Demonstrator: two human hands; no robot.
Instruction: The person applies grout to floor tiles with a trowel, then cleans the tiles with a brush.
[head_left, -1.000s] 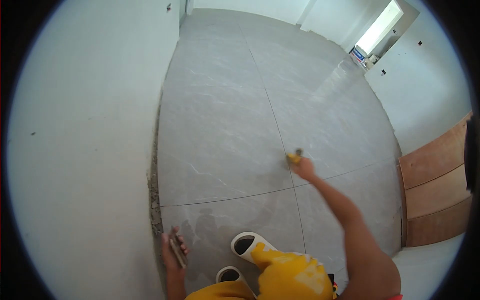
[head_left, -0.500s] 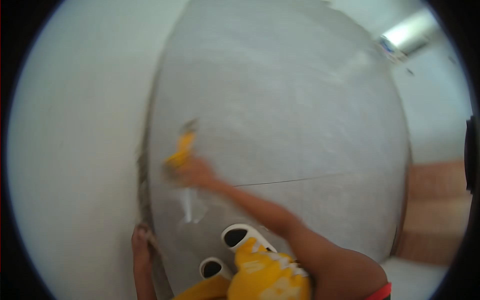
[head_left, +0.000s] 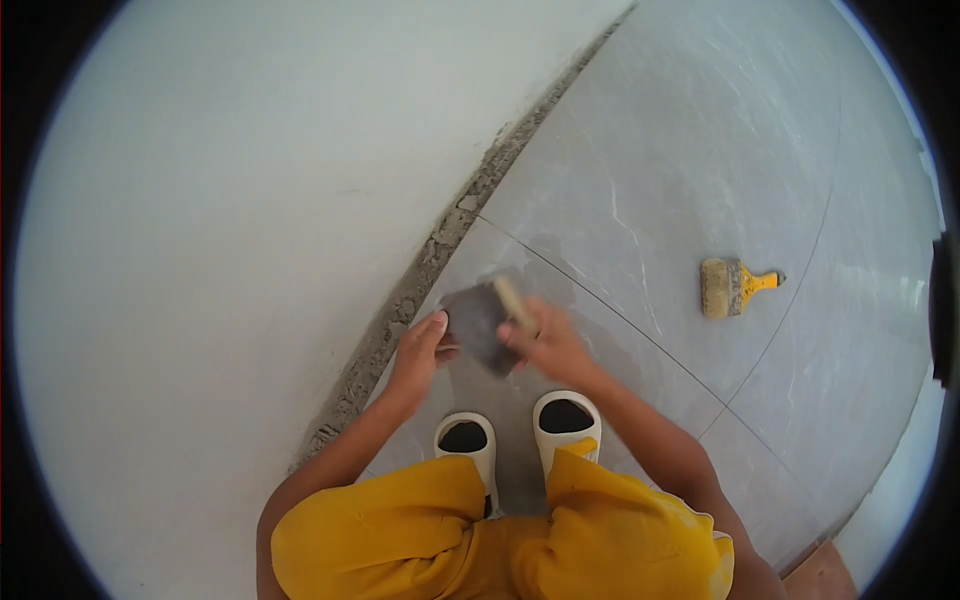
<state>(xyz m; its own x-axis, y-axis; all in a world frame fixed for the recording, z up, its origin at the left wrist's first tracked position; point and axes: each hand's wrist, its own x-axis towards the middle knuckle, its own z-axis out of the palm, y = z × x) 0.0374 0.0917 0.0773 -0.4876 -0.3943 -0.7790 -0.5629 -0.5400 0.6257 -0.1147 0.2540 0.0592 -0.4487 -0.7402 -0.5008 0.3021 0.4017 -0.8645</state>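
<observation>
Both hands meet on a scraper (head_left: 478,325), a flat dark blade with a short pale wooden handle. The right hand (head_left: 548,345) is clenched on the handle end. The left hand (head_left: 420,348) pinches the blade's near-left edge between thumb and fingers. The blade is tilted and blurred, and it sits between the two hands, just above the floor (head_left: 660,150); whether it touches the tiles cannot be told. Well to the right of the grip, and apart from it, a brush (head_left: 728,286) lies flat on the floor, bristles towards the hands and yellow handle pointing away. Straight below the grip stand two white slippers (head_left: 465,440) side by side, with yellow trousers (head_left: 400,530) bunched over bent knees below them. The floor is large grey marble-look tiles with thin dark joints, and one joint runs under the hands. Left of the grip a rough strip (head_left: 440,250) of crumbly grey mortar runs where the tiles end against a plain white wall (head_left: 230,220), which fills the whole left side of the view.
</observation>
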